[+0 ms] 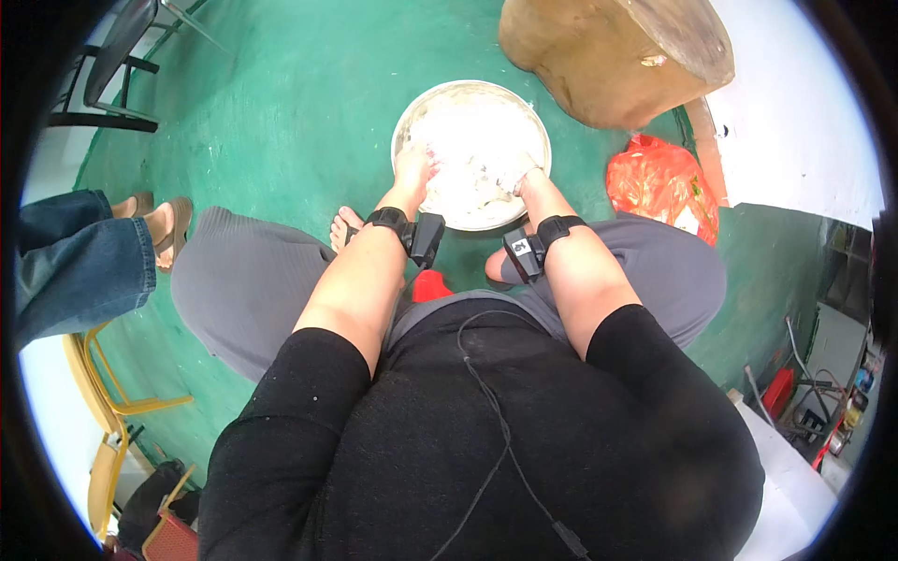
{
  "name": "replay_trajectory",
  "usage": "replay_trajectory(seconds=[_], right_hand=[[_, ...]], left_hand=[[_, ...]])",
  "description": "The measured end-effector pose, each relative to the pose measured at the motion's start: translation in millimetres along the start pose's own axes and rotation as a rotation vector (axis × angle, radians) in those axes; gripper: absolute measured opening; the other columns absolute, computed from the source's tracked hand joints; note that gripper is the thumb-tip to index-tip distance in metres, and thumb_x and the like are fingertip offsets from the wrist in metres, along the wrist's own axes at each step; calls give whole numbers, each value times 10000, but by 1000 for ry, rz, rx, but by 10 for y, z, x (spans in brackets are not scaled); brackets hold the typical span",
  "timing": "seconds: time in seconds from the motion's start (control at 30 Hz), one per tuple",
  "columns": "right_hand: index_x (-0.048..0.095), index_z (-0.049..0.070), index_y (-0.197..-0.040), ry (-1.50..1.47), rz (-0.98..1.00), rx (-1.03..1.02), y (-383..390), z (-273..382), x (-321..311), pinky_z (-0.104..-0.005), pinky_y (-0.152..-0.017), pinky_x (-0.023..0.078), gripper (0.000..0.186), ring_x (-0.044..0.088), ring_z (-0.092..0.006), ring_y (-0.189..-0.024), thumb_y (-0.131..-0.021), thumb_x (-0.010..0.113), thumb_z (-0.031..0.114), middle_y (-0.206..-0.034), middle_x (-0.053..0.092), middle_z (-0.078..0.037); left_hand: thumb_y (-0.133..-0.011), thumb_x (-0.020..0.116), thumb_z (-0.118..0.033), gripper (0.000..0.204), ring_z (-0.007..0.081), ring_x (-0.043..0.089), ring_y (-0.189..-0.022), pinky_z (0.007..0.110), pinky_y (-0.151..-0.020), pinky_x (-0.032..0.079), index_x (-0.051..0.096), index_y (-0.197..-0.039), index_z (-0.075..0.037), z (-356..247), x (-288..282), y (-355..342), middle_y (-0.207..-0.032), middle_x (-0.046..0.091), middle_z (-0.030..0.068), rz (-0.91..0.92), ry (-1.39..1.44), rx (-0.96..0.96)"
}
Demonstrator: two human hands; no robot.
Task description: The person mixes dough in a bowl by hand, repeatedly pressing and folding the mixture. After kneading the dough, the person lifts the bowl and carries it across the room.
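Observation:
A round metal basin stands on the green floor between my feet. It holds a white, floury or doughy mass, washed out by glare, with some darker flecks near its front. My left hand reaches into the basin at its left side. At the right side my right hand dips into the white mass just inside the rim. The fingers of both hands are lost in the glare and the white stuff, so what they grip, if anything, is hidden. Black strapped devices sit on both my forearms.
A large brown stump-like block stands beyond the basin to the right. Near it lies a red plastic bag. At left are another person's sandalled feet, a dark chair and a yellow-framed chair. Cables and tools clutter the far right.

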State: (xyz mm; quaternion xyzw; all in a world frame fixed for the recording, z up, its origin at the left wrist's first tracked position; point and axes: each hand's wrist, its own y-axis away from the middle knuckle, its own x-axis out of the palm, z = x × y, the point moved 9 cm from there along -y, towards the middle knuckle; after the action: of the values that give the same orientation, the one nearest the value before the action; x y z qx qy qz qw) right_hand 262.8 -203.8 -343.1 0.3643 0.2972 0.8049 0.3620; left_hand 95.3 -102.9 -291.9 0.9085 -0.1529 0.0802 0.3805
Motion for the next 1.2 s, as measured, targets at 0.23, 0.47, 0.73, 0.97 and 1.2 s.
replay_trajectory(seconds=[0.23,0.47,0.73,0.97,1.2], right_hand=[[525,45,-1000,215,-84,-71,-51,31,-84,-342,-612,458,258,554,-185,-746,-834,442,224,-887,564,-101],[524,42,-1011,367,-125,-123,-39,81,-194,-335,-628,464,269,556,-181,-772,-836,442,229,-914,565,-104],[529,41,-1041,187,197,-62,268,109,193,-320,-689,467,302,560,-201,-834,-828,449,240,-956,582,-90],[534,41,-1066,212,438,-188,505,268,578,-307,-742,469,331,563,-218,-888,-821,456,249,-993,598,-78],[491,49,-1140,1127,256,-727,124,468,289,-325,-817,450,366,531,-211,-963,-862,429,279,-1087,561,-95]], left_hand=[[-864,465,-265,276,146,554,-699,268,-584,450,530,-999,-32,-3,80,101,-839,572,62,-15,-50,0],[-880,424,-258,289,129,554,-733,257,-608,453,525,-1036,-35,-160,-7,124,-879,570,46,-59,-124,93],[-870,447,-262,308,129,541,-675,252,-558,423,554,-1038,-27,-125,-109,131,-841,587,49,-89,-89,79],[-880,443,-269,344,130,542,-739,266,-605,429,510,-1129,-41,100,-66,-14,-941,577,62,-2,-52,-6],[-900,450,-250,357,103,478,-703,259,-608,406,438,-1210,-74,-64,1007,499,-821,525,7,349,-80,195]])
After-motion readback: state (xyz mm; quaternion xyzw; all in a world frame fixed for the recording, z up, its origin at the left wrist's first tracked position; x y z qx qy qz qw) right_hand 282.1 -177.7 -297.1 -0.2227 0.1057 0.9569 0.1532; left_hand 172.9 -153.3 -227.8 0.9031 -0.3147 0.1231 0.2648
